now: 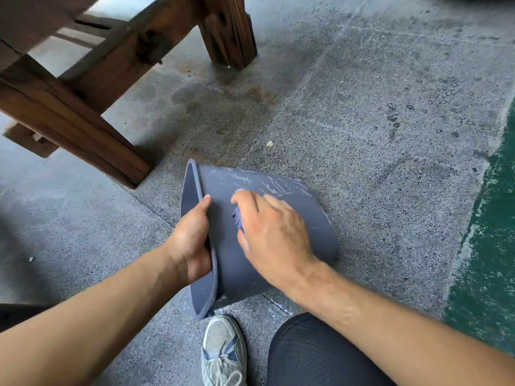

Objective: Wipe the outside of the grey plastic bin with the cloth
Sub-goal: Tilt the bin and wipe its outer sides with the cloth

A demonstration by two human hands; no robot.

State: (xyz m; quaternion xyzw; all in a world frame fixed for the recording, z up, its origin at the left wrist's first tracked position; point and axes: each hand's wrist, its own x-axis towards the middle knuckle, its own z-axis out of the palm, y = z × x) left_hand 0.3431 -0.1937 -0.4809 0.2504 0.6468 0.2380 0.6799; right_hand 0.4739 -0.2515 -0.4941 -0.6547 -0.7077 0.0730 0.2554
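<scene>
Nearest us sat our grey sneaker point(223, 349). Just past it the grey plastic bin point(223, 263) lay on its side on the stone floor point(362, 121), our left hand point(192, 240) clamped on its rim, thumb outside. Our right hand point(273, 232) pressed the blue cloth point(238, 220) under curled fingers against the scuffed wall. Beyond our fingertips stood a wooden table leg point(227, 29).

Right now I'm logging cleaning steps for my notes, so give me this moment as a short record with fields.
bin: grey plastic bin lying on its side on the stone floor, opening to the left
left hand: left hand grips the rim
right hand: right hand presses the cloth on the outer wall
marks: pale streaks on the far part of the wall
nearby: wooden bench leg, shoe
</scene>
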